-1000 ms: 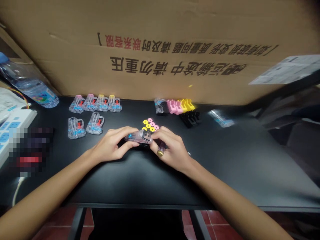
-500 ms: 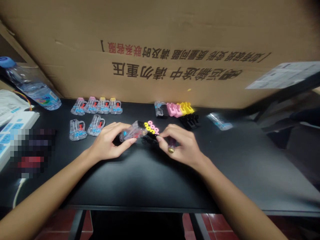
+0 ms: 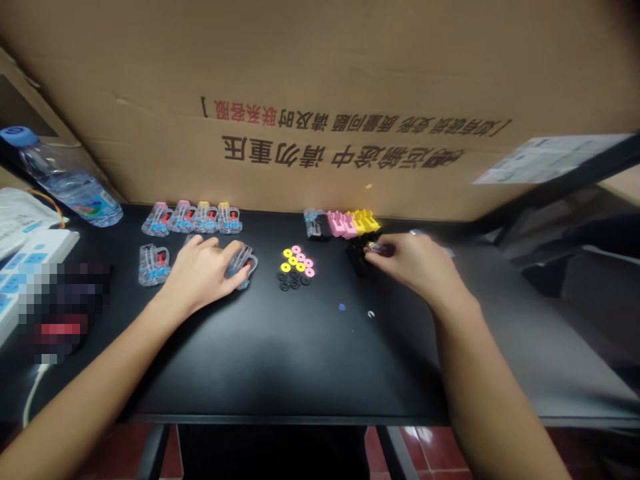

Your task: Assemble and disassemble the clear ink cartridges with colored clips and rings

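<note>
Left of centre in the frame, the clear plastic case looks light and stiff, probably smooth enough to slip, and its thin loop could snap, so the thicker body seems the better place to hold; the left hand has its thumb and forefinger set narrowly about it at the worktop. Right of centre, the right hand's fingers close around a dark stick, tips at the light-looking, rigid black clips; whether they pinch one, I cannot tell.
</note>
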`<state>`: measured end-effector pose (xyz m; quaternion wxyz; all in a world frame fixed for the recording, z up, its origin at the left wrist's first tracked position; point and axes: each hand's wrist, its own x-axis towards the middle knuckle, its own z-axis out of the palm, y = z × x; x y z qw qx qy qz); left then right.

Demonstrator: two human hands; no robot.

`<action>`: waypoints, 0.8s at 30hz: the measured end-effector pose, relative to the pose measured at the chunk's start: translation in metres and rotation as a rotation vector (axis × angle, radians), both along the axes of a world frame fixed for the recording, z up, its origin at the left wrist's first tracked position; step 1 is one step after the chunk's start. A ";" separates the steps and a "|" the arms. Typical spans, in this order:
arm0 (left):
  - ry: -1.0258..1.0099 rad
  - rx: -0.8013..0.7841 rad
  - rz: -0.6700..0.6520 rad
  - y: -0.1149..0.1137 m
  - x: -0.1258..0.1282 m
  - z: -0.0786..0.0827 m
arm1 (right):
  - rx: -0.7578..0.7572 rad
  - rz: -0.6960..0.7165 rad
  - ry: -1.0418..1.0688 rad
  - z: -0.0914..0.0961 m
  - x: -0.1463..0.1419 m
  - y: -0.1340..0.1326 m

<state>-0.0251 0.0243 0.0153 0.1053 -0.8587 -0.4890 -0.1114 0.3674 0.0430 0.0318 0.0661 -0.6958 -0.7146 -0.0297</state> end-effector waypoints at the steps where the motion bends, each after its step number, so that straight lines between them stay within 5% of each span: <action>1: -0.001 0.011 -0.004 0.000 -0.001 0.000 | 0.021 -0.020 0.009 0.001 -0.003 -0.001; 6: -0.112 0.017 -0.230 -0.002 0.006 -0.006 | 0.216 0.098 0.122 0.000 -0.033 -0.002; 10: -0.100 -0.109 -0.356 -0.004 0.014 -0.014 | 0.116 0.219 0.043 -0.006 -0.059 0.013; 15: -0.056 -0.145 -0.226 0.004 0.003 -0.015 | -0.061 0.243 -0.155 -0.005 -0.080 0.039; 24: -0.041 -0.181 -0.012 0.012 -0.017 -0.009 | -0.006 0.288 -0.182 -0.014 -0.101 0.044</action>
